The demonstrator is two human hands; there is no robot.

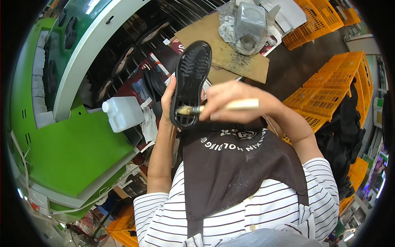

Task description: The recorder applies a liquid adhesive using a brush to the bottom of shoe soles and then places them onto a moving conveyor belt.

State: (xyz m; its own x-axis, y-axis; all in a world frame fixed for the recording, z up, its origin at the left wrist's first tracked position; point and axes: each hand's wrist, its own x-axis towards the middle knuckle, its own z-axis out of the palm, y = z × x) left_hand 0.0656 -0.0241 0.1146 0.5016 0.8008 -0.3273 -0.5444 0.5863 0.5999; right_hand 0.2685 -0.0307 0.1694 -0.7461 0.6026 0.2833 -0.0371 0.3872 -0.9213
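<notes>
A glossy black shoe sole [193,68] stands raised before my chest, its ridged, wet-looking inner face toward me. My left hand [169,98] grips it along the left edge, with the thumb showing and most other fingers hidden behind it. In my right hand [224,100], blurred by motion, is a brush with a pale handle [245,104]. Its bristles touch the lower end of the sole, where there are open hollows. Just left of my left hand, more black soles [154,86] lie by the work surface.
A white plastic jug [125,114] stands left, beside a green machine [74,152]. Behind the sole lies stained cardboard [242,64] bearing a clear plastic container [249,20]. Orange crates [312,96] and a heap of black pieces [341,127] are right. Soles rest on a rack [127,53] at upper left.
</notes>
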